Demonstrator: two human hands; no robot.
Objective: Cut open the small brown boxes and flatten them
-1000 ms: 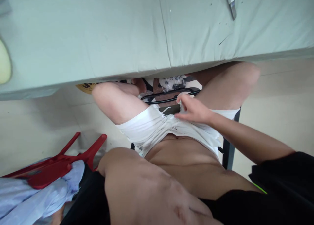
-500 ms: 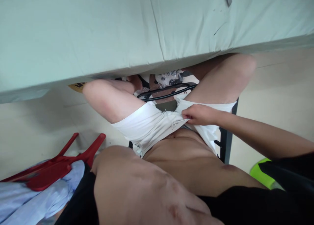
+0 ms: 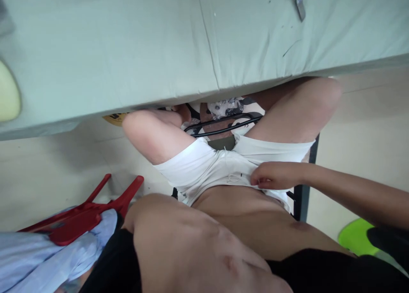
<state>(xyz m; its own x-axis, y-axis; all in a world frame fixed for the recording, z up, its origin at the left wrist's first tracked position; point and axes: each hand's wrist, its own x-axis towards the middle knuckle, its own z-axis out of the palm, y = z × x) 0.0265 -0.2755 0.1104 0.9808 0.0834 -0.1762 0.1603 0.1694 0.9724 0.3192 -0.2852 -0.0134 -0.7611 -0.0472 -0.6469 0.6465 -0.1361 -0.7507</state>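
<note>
My right hand (image 3: 276, 175) rests at the waistband of the white shorts (image 3: 179, 165), its fingers curled on the cloth near the drawstring. The waistband lies against my belly. My left arm (image 3: 204, 242) is bent across the bottom of the view, close to the camera and blurred. The left hand itself lies outside the picture. I sit with my knees under the edge of a table with a pale green cover (image 3: 143, 50).
A blade-like tool (image 3: 299, 5) and a pale yellow object (image 3: 8, 90) lie on the table. A red plastic chair (image 3: 76, 225) with light blue cloth (image 3: 64, 259) stands at left. On the floor at right is a bright green object (image 3: 356, 237). Black metal bars (image 3: 300, 203) show beneath me.
The waistband, held away from my belly by my right hand before, now lies flat against it. The right hand has moved slightly down. The view has shifted, showing more of the table.
</note>
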